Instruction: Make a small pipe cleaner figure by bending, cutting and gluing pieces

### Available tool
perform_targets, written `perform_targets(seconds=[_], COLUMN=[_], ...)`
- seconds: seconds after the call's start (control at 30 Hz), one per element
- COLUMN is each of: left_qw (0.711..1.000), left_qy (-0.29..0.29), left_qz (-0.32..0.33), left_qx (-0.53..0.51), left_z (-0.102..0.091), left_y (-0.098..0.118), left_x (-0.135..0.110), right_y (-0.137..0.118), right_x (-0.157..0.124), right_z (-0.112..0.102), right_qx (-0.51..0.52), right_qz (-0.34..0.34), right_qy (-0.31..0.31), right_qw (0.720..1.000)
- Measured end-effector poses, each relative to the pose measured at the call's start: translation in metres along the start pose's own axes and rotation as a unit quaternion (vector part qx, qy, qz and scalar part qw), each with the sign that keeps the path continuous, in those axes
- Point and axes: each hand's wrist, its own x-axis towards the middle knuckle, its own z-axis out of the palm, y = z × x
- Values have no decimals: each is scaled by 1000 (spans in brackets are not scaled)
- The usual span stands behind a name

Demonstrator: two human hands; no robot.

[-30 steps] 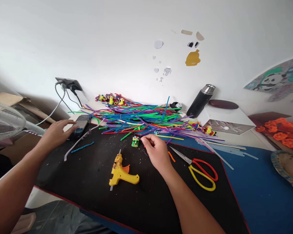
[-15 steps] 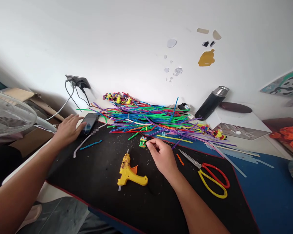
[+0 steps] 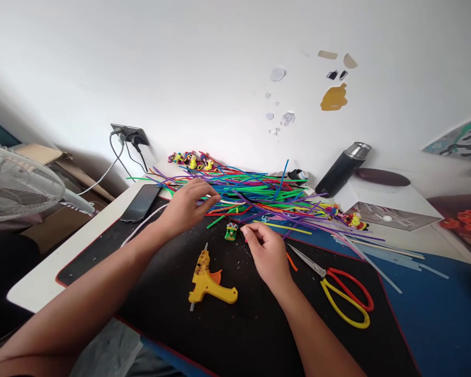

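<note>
My left hand (image 3: 192, 205) is over the near left edge of a heap of coloured pipe cleaners (image 3: 255, 186), thumb apart from its loosely bent fingers, with nothing seen in it. On the black mat (image 3: 165, 324), my right hand (image 3: 266, 250) pinches thumb against fingers; a tiny pinkish bit shows at the tips, too small to name. Just left of those fingertips lies a small green figure (image 3: 231, 232) with a multicoloured top. Nearer me, a yellow glue gun (image 3: 208, 283) rests on its side. Right of my right hand are slightly parted scissors (image 3: 329, 283) with red and yellow handles.
A smartphone (image 3: 140, 203) and a white cord (image 3: 143, 224) lie at the left. Clear glue sticks (image 3: 392, 251) are on the right. A black thermos (image 3: 343, 168) leans by a white box (image 3: 392, 196). A fan (image 3: 19, 183) stands far left; small figures (image 3: 192, 160) sit along the wall.
My left hand has left the smartphone and moved right to the pipe cleaners. My right hand stays pinched beside the green figure. The view has shifted slightly.
</note>
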Motion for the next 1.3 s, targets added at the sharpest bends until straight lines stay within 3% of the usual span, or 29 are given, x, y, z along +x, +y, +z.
perform_targets(seconds=[0.2, 0.37, 0.6, 1.0, 1.3], left_qw=[997, 995, 988, 985, 987], left_qy=[19, -6, -70, -110, -123], left_qz=[48, -6, -41, -43, -1], left_qx=[-66, -100, -128, -129, -102], left_z=[30, 50, 44, 51, 56], left_y=[37, 30, 8, 21, 22], left_x=[39, 41, 39, 37, 35], right_y=[5, 1, -1, 4, -1], right_x=[10, 13, 10, 8, 8], right_z=[-10, -13, -11, -7, -9], right_qx=[90, 128, 121, 99, 104], right_qz=[43, 62, 64, 76, 66], right_qy=[46, 55, 38, 23, 34], right_qw=[994, 988, 990, 992, 992])
